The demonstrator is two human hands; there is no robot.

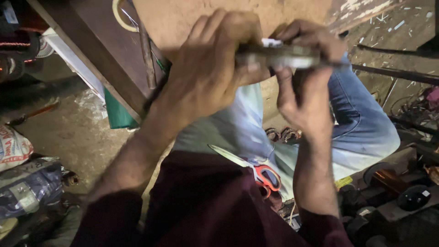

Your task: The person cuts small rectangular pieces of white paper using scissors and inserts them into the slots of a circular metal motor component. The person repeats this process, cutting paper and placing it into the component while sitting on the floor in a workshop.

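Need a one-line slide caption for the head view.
Both hands, left hand and right hand, grip a blurred flat metal piece above red-handled scissors on the lap.

- Two hands are showing: the left hand (206,68) and the right hand (304,87), both gripping one blurred, flat metal part (279,56).
- One pair of scissors (254,170) with red handles is lying on the lap.
- One roll of tape (120,16) is resting on one dark wooden table (98,43).
- Two printed sacks (20,169) are sitting on the floor at left.
- One green sheet (116,114) is leaning under the table.
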